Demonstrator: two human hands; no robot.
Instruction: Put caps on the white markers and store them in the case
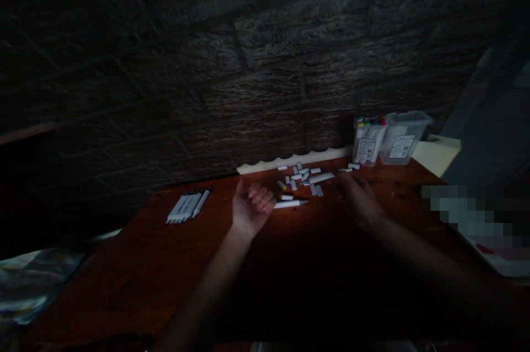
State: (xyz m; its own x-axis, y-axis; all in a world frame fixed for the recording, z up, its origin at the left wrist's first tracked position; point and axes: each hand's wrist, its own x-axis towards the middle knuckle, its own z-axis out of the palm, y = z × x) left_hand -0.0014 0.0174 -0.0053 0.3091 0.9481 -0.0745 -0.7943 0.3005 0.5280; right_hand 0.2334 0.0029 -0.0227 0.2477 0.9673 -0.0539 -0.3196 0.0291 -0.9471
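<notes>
Here, colour-topped markers [371, 121] in tub [366, 150]

The wall [281, 65] over there is dark grey in a block pattern, the table [136, 247] reddish brown, the pens [182, 207] white and dark-ended, the caps [286, 197] white with bits of orange, yellow and purple, the tubs [408, 124] clear, their labels [401, 146] white.

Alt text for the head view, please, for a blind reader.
The left hand is at one white marker, the right hand at a second white marker, grips unclear, among loose caps on a dim wooden table; plastic containers stand behind.
</notes>
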